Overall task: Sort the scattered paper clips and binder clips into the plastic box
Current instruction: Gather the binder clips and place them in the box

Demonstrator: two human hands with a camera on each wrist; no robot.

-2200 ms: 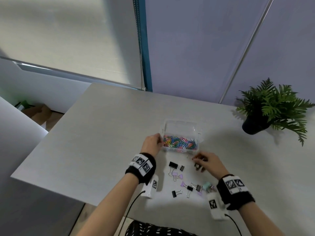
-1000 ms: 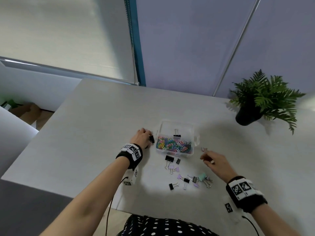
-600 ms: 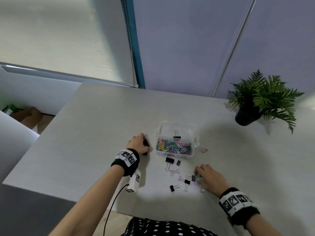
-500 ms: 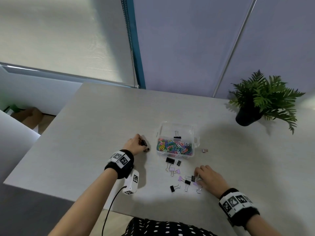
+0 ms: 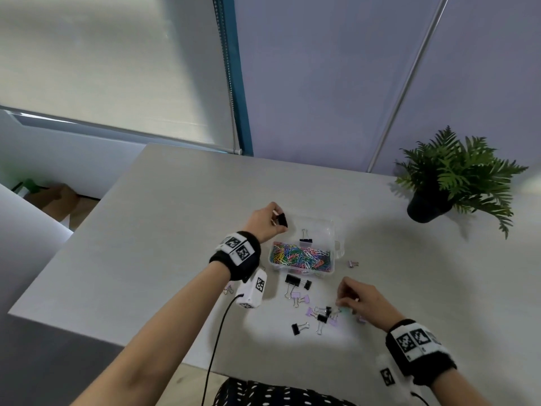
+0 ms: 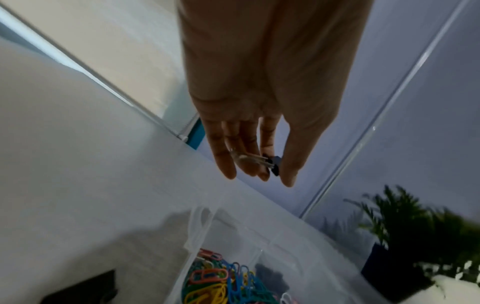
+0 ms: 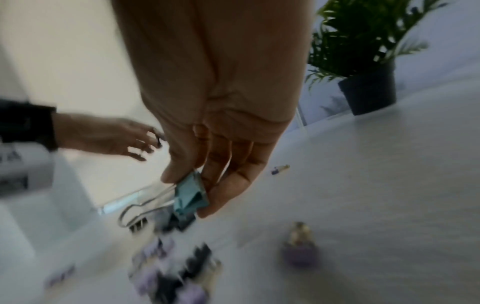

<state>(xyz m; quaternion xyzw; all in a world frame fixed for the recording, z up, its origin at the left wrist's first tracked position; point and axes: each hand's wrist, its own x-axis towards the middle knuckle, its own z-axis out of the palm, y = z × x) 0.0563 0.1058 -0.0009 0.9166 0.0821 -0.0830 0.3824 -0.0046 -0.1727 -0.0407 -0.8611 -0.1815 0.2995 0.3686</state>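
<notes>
A clear plastic box stands mid-table; its near half holds coloured paper clips and its far half one black binder clip. My left hand is raised at the box's far left corner and pinches a black binder clip. My right hand is low over a scatter of black and lilac binder clips in front of the box. It pinches a teal binder clip just above them.
A potted fern stands at the table's far right. One small lilac clip lies right of the box, another under my left wrist. The table's near edge runs close behind my forearms.
My left hand has lifted the black clip off the table left of the box and carried it up to the box's far left corner. My right hand has picked the teal clip out of the scatter.
</notes>
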